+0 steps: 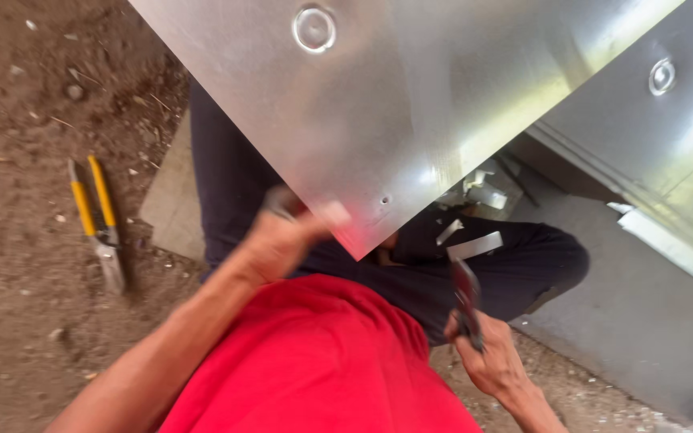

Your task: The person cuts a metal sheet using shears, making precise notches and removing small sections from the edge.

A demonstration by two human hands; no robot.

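I see left hand (282,240) gripping the metal sheet (378,104) corner at 9 o'clock; right hand (487,361) closed around snips (467,301) at 5. Yellow-handled snips (98,220) on ground.

No packages here, no labels, no signs, no screens anywhere in this view, nothing to call

Head view: worn on the person's head, facing steeply down, close over lap, metal sheet (378,96) and dirt ground (26,305).
Shared area: none, single view.
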